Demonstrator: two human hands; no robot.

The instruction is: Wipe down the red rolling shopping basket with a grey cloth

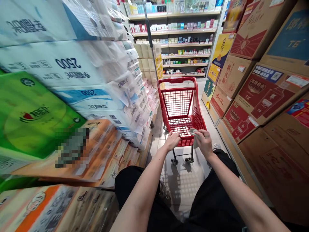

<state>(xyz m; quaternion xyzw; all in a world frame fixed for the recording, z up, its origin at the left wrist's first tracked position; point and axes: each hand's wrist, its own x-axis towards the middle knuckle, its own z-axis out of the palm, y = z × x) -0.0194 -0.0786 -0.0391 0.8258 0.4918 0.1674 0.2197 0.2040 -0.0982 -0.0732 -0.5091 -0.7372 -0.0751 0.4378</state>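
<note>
A red shopping cart (180, 103) with a grid basket stands in the aisle just ahead of me. At the near rim of its basket is my left hand (173, 140), its fingers curled over the red edge. My right hand (204, 142) is at the near right corner of the basket, closed around a small pale grey-green cloth (196, 141). Part of the cloth hangs down below the fingers. The cart's basket shows bare red mesh, and its wheels rest on the tiled floor.
Wrapped paper packs (101, 71) are stacked high on the left, with a green pack (36, 112) and orange packs (96, 154) nearer. Cardboard cartons (263, 93) line the right side. Shelves (185, 32) of small boxes and bottles cross the far end. A dark pole (150, 35) rises beside the cart.
</note>
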